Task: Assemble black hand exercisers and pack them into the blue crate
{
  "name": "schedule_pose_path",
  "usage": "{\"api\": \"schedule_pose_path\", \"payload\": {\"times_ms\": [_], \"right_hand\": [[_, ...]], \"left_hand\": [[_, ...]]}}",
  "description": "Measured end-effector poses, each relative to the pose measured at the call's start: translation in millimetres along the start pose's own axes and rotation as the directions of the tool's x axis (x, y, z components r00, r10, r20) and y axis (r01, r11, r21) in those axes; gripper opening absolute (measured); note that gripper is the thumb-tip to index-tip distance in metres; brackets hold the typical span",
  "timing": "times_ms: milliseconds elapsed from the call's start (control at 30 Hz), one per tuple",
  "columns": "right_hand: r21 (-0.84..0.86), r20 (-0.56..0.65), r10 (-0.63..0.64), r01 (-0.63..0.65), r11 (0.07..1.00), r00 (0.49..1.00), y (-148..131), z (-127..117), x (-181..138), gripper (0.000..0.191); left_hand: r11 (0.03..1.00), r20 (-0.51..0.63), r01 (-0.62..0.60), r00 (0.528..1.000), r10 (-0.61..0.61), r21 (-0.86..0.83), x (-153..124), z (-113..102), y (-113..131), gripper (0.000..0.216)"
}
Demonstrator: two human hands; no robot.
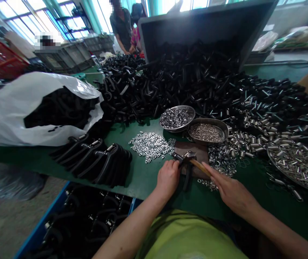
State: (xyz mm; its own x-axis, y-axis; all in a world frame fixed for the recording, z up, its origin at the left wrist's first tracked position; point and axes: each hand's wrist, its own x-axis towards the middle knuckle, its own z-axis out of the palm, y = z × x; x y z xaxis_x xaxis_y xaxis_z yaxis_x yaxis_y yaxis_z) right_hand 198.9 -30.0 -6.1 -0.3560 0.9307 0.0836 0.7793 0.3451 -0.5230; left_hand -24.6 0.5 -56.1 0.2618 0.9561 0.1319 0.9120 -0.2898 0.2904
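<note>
Head-worn view, facing forward, down over hands (168, 176)

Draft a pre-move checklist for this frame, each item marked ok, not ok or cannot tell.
1. Hammer gripped by its wooden handle in the right hand: ok.
2. Black part held by the left hand: ok.
3. Brown pad beneath the hammer head: ok.
4. Left fingers well clear of the hammer head: not ok, they are close beside it.
5. Small silver pieces contained: not ok, many lie loose on the green table.
6. Black part's fitting fully seated: cannot tell.
</note>
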Motion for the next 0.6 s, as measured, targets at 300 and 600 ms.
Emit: {"api": "schedule_pose_path", "payload": {"times_ms": [300,600], "right_hand": [[-0.122,-0.140,-0.070,0.053,0.991,0.988,4.1,0.5,-6.2,0.052],[-0.100,-0.118,0.055,-0.068,0.993,0.991,17.9,-5.3,23.9,0.048]], "left_hand": [[0.999,0.048,0.008,0.999,-0.010,0.043,2.6,-3.3,0.9,0.018],[0.998,0.075,0.007,0.997,-0.011,0.055,4.7,-8.5,1.7,0.015]]}}
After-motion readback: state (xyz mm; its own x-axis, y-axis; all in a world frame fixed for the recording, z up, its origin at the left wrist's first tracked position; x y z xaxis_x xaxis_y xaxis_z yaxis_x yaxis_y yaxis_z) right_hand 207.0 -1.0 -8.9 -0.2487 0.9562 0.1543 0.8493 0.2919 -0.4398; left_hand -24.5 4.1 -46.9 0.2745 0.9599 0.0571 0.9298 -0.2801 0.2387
